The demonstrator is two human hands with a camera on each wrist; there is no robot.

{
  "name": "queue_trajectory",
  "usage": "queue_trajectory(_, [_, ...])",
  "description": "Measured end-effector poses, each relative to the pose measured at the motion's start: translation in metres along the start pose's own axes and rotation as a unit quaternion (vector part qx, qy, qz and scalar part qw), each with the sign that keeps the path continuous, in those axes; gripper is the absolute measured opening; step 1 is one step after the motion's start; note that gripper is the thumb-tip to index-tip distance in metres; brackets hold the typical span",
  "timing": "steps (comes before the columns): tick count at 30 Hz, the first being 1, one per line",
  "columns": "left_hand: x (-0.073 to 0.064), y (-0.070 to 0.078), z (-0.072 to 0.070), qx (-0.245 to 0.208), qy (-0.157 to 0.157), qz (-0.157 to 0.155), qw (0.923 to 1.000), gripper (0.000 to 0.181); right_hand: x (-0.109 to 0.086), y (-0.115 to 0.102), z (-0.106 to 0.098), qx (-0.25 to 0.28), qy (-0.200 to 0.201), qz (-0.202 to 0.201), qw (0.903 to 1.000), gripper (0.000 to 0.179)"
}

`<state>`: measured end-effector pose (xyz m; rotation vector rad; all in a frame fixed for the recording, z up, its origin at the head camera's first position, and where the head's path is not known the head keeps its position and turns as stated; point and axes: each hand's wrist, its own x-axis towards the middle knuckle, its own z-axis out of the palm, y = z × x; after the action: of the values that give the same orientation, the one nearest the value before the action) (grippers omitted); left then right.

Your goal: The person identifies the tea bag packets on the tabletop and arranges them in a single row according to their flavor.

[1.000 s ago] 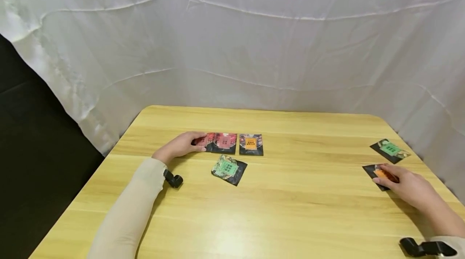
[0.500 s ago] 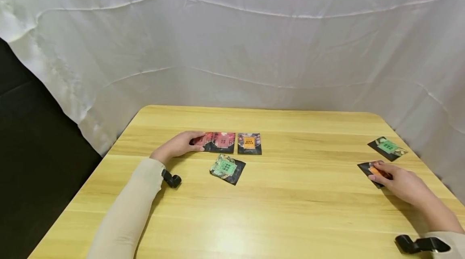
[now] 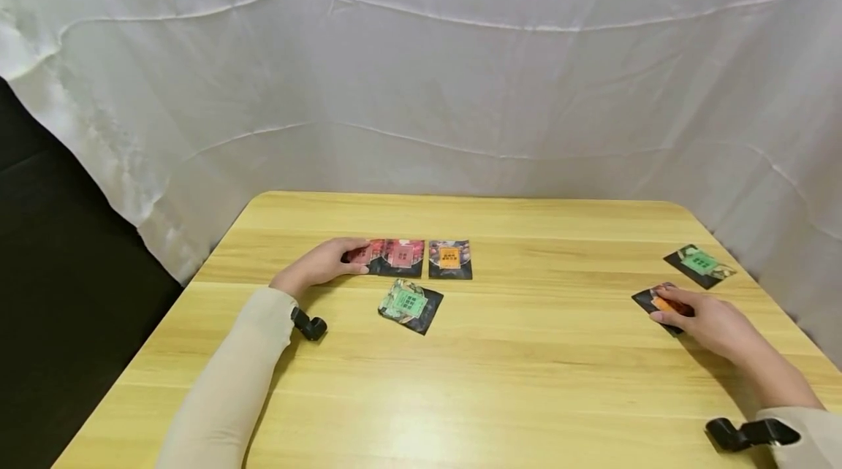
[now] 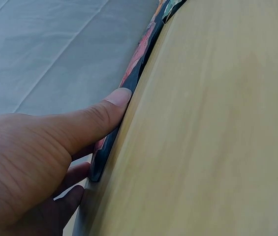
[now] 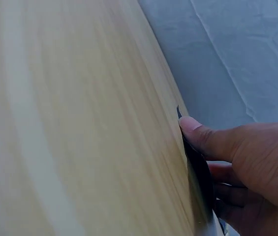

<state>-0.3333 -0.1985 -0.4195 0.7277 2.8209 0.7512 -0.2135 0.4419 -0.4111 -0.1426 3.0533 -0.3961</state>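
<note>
My left hand (image 3: pixel 319 264) grips a flat black sachet with a red label (image 3: pixel 361 256) by its edges, at the left end of a row. Right beside that lies a second red-labelled sachet (image 3: pixel 403 256), then an orange-labelled sachet (image 3: pixel 450 258). Below the row a green-labelled sachet (image 3: pixel 411 306) sits at a slant. Over on the right, my right hand (image 3: pixel 713 323) pinches another orange-labelled sachet (image 3: pixel 660 299) between thumb and fingers, close over the table. In the right wrist view, this sachet's dark edge (image 5: pixel 198 164) shows bent beneath the thumb.
Another green-labelled sachet (image 3: pixel 699 265) lies tilted near the right edge of the wooden table (image 3: pixel 526 396). A pale cloth (image 3: pixel 460 89) hangs behind the table, and a dark surface (image 3: pixel 79 294) borders it on the left.
My right hand has moved left with the orange-labelled sachet, away from the right-hand green-labelled one. The left hand keeps its place on the red-labelled sachet.
</note>
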Motion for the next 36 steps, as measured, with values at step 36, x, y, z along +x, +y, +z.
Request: queue_trajectory(36, [0.002, 0.002, -0.002, -0.005, -0.005, 0.01, 0.9999, 0.07, 0.043, -0.051, 0.007, 0.034, -0.016, -0.098, 0.9944, 0.073])
